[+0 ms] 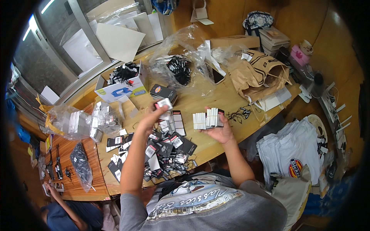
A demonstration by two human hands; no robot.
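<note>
My left hand (149,117) is closed on a small white label or tag (164,103), held above the table beside a stack of black cards (163,92). My right hand (221,133), palm up, grips a bundle of small white labels (205,118) stacked on edge; a band seems to cross part of it. Between my arms spreads a loose heap of black hang tags (165,149) with white barcode stickers and black cords. White sticker strips (178,122) lie at the heap's far side. My left fingertips partly cover the held label.
An open box of black cords (127,94) stands at the far left, near plastic-wrapped white bundles (75,125). A clear bag (179,71) and a brown paper bag (246,79) lie at the back. Folded white shirts (287,144) are at right. Another person's arm (63,206) reaches in at lower left.
</note>
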